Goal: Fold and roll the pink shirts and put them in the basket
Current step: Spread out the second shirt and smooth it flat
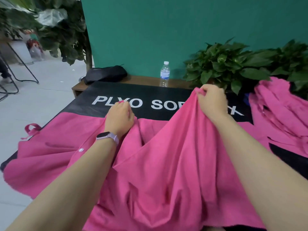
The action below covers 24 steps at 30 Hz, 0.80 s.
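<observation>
A pink shirt lies spread over a black surface with white lettering, its near part hanging toward the person. The right hand pinches a lifted edge of the cloth, fingers curled tight round a small bunch of it, so the fabric rises in a tent from the surface to the hand. The left hand rests on the shirt further left, fingers curled down into the cloth; a bit of pink shows at the fingertips, so it seems to hold an edge too.

The step in hand looks like the first fold or a straightening before it. To do it well, both hands should draw the cloth taut between them, so the raised edge comes down straight and the deep creases under the right arm are smoothed out. The open button strip with its white button ought to lie flat before anything is rolled.

The shirt runs broadly left to right across the surface, its long axis seemingly along that line, with a tie or loop at the far left edge; which end is the collar I cannot tell.

More pink shirts are heaped on the right, well apart from the hands. No basket is in view.
</observation>
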Available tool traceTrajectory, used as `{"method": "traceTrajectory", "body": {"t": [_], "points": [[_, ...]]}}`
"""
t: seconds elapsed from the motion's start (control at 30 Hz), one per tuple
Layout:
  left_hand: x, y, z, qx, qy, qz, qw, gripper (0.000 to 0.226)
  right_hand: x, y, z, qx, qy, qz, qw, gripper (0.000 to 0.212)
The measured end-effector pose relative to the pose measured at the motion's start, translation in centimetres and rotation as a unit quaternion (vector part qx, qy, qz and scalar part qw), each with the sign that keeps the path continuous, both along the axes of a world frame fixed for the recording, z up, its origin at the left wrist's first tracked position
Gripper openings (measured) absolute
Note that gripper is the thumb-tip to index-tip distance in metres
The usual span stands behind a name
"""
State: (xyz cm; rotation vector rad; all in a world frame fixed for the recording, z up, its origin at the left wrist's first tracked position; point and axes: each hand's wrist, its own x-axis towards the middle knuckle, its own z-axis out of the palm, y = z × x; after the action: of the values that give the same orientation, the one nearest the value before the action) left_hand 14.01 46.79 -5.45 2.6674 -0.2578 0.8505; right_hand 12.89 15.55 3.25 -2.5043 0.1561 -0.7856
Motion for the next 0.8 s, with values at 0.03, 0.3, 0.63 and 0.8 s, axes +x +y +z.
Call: {"method": "traceTrajectory", "body": {"t": [0.03, 0.3, 0.63, 0.8], "points": [[0.2, 0.1, -0.1, -0.005, 0.008, -0.004, 1.0, 0.01, 0.6, 0.2, -1.0, -0.014, 0.031, -0.006, 0.999, 0.027], [0.2, 0.4, -0.1, -0.115, -0.096, -0.001, 0.989, 0.006, 0.8, -0.4, -10.0, -0.049, 0.083, -0.037, 0.995, 0.008], [-8.3, -7.7, 5.2, 0.063, 0.359, -0.177, 0.914, 0.051, 1.7, -3.1, -9.6, 0.319, -0.029, -0.052, 0.946, 0.047], [-9.5, -9.9, 7.3, 0.026, 0.382, -0.17, 0.908, 0.031, 0.9, -3.9, -9.3, 0.393, -0.069, -0.054, 0.915, 0.053]]}}
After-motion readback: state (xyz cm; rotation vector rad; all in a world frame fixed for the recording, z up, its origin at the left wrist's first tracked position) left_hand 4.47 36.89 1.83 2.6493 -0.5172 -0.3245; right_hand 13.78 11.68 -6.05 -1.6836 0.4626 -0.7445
